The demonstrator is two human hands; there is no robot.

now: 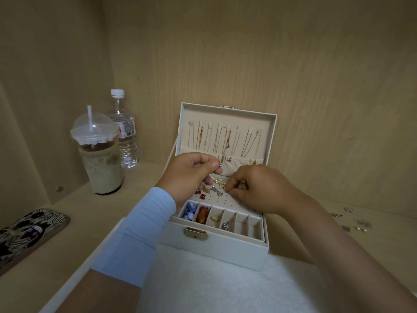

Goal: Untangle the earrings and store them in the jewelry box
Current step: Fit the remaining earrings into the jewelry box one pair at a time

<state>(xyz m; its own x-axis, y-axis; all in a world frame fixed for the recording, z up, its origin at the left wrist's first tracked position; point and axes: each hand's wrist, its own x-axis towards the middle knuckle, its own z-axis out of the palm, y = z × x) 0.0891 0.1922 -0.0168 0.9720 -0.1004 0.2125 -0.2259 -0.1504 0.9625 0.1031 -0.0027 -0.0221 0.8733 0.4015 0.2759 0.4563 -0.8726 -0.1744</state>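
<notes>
The silver earring [220, 165] is pinched between your left hand's [191, 170] thumb and forefinger, above the jewelry box [225, 247] panel [216, 202]. Your right hand's [259, 188] curled fingertips nip a small stud [227, 190] at the panel's 1 o'clock. Press its post straight down, left hand steady.

White jewelry box [216, 247], light-blue sleeve [144, 227], black-patterned phone case [27, 231]

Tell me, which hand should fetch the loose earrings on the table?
Likely the right hand: the loose earrings lie on its side of the jewelry box, and the left hand pinches a silver earring.
</notes>
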